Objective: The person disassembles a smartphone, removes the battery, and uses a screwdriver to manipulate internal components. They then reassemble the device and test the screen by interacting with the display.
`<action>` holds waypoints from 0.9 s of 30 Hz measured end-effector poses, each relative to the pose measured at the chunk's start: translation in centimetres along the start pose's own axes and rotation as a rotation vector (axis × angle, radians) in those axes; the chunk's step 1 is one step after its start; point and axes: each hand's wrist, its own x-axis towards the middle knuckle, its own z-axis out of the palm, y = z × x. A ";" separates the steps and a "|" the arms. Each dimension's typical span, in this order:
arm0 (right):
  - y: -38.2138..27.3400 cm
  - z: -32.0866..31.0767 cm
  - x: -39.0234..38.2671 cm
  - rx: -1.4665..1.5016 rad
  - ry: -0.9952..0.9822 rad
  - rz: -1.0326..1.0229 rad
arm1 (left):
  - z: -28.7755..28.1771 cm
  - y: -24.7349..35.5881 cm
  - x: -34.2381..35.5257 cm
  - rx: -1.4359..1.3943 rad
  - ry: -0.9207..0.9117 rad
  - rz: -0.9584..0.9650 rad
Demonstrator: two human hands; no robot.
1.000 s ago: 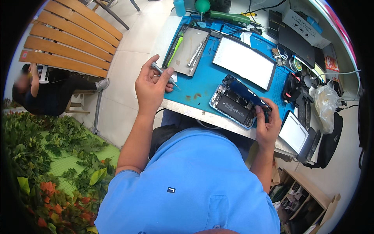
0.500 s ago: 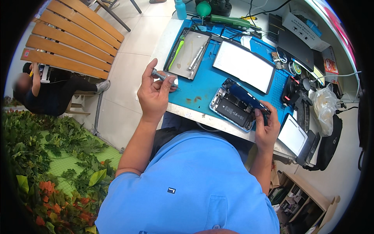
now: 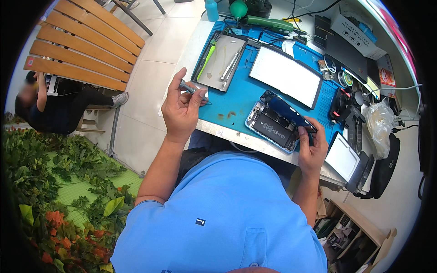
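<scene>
At the near left edge of the blue work mat [image 3: 246, 98], my left hand [image 3: 180, 107] is closed round a small grey screwdriver [image 3: 187, 87]. Its thin tip points right, above the mat. An opened phone [image 3: 272, 128] lies at the mat's near edge, with its black battery and inner parts showing. My right hand [image 3: 312, 145] pinches the edge of the phone's screen [image 3: 291, 113] between thumb and fingers. That screen stands tilted up from the body, its far end close to the frame.
Beyond the phone lies a white panel with a dark rim [image 3: 286, 75]. A grey tray [image 3: 221, 61] holds a green-handled tool and a silver pen-like tool. Farther back are a green air blower [image 3: 238, 9] and a green handheld tool [image 3: 269, 24]. Another person [image 3: 68, 109] sits at left.
The screwdriver has turned slightly in my left hand, which has shifted a touch to the right. My right hand keeps the screen tilted as before.
</scene>
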 end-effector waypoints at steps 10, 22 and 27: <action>-0.1 -0.1 0.0 -0.001 -0.008 0.015 | 0.0 0.0 0.0 0.003 0.001 0.015; 0.1 0.0 0.0 0.009 -0.008 0.011 | -0.1 -0.3 -0.1 -0.004 -0.006 0.039; 0.0 0.0 0.0 -0.005 0.000 0.013 | -0.2 -0.2 -0.2 -0.080 0.001 0.015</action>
